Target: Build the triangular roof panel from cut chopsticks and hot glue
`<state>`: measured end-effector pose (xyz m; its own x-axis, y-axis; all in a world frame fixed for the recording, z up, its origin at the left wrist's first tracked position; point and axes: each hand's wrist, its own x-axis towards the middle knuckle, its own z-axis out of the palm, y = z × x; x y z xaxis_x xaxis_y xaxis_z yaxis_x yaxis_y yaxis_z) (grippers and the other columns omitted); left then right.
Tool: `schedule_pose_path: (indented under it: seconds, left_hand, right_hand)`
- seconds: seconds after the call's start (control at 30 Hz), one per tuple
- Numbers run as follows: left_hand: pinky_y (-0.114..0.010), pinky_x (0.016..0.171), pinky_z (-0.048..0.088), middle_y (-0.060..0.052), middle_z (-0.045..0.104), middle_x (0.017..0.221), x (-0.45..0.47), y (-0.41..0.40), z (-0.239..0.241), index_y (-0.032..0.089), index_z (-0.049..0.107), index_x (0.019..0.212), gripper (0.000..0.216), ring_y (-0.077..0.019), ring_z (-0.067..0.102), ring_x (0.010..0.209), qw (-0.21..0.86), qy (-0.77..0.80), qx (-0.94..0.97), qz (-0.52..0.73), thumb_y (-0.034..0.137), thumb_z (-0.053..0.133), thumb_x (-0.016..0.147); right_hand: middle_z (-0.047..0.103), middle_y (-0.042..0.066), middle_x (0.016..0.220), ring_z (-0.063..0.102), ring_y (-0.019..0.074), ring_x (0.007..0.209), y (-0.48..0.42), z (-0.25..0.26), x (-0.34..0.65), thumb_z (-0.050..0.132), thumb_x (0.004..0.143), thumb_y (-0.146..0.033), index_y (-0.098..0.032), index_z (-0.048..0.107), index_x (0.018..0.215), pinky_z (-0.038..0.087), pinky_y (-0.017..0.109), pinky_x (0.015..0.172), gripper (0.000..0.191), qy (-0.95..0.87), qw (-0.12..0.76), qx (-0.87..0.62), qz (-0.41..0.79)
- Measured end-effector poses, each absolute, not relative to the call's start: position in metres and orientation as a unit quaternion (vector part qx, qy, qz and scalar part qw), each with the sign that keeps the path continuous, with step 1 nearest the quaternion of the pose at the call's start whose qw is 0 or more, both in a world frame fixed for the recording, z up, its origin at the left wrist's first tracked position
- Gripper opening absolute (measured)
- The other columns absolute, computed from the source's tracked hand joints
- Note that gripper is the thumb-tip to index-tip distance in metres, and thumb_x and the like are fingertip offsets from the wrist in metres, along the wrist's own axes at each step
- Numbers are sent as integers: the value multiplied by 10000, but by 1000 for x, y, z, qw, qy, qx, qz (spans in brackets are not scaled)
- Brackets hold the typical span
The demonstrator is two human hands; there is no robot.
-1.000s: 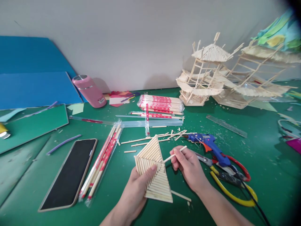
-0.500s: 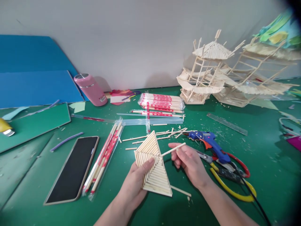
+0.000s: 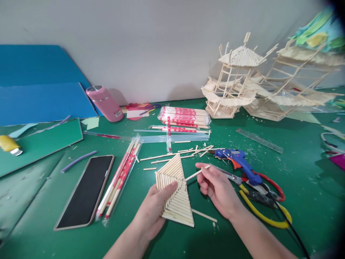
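My left hand (image 3: 152, 208) grips a small roof piece (image 3: 175, 190) made of glued chopstick lengths, thumb pressed on its front face, held just above the green table (image 3: 296, 172). My right hand (image 3: 218, 189) pinches a short wooden stick (image 3: 196, 173) whose left end touches the roof piece's ridge. A blue glue gun (image 3: 238, 162) lies just right of my right hand, beside red scissors (image 3: 272, 185) and yellow-handled pliers (image 3: 264, 212).
A phone (image 3: 86, 190) lies face up at left, next to wrapped chopsticks (image 3: 120, 180). More chopstick packs (image 3: 184, 117), loose cut sticks (image 3: 175, 154), a ruler (image 3: 260, 141) and a pink bottle (image 3: 105, 103) lie behind. Stick pavilion models (image 3: 234, 82) stand at back right; blue boards (image 3: 40, 86) at back left.
The short stick in my right hand has dropped slightly and stays against the roof piece. Both hands have barely shifted; the view has drifted a little.
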<state>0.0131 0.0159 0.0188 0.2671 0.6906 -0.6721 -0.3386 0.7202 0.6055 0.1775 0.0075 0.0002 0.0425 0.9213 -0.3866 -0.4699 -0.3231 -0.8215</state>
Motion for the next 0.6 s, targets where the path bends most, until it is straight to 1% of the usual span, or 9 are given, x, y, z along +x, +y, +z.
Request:
schedule_pose_path:
  seconds: [0.17,0.27,0.37,0.43,0.5,0.53,0.6]
  left_hand:
    - [-278,577,503,-98,712,771,9,18,22,104,651,916,273,-200,661,612,768,515,206,321,255,690,692]
    - [-253,567,484,-92,707,839,1,20,23,124,610,994,322,-182,655,633,756,513,245,324,255,676,708]
    - [-264,616,483,-100,692,905,-7,21,24,128,532,1093,414,-195,654,719,730,515,297,336,248,664,720]
    - [-280,652,483,-98,689,896,-12,21,26,130,483,1138,458,-199,649,745,716,521,333,324,262,650,733]
    - [-276,665,478,-84,688,869,-17,19,28,138,460,1164,481,-192,641,748,696,532,372,306,273,640,739]
    - [-266,657,475,-76,686,856,-19,19,29,144,462,1169,487,-190,636,746,678,540,397,302,275,640,736]
    - [-238,591,459,-59,679,816,-25,17,30,164,501,1152,469,-185,626,694,613,560,472,297,282,644,721]
  right_hand:
    - [505,-37,618,399,67,476,8,0,178,629,717,-438,-176,551,927,318,196,428,345,-218,541,-500,640]
    - [513,-38,614,400,63,476,9,1,179,639,712,-426,-175,540,906,315,190,426,332,-226,526,-513,640]
    - [546,-30,617,407,60,462,9,2,181,638,713,-419,-171,525,913,319,187,422,337,-250,490,-531,644]
    - [578,-13,640,422,65,464,9,2,183,622,725,-416,-167,509,966,331,192,424,365,-270,462,-545,645]
    - [602,4,667,437,78,475,7,2,185,593,749,-414,-164,467,1073,345,204,427,428,-297,438,-561,637]
    - [606,6,671,443,87,480,6,2,187,577,763,-415,-166,429,1136,352,213,429,472,-313,428,-570,628]
    - [605,-3,663,457,105,495,0,4,188,561,778,-415,-188,357,1222,370,235,452,539,-342,418,-587,603]
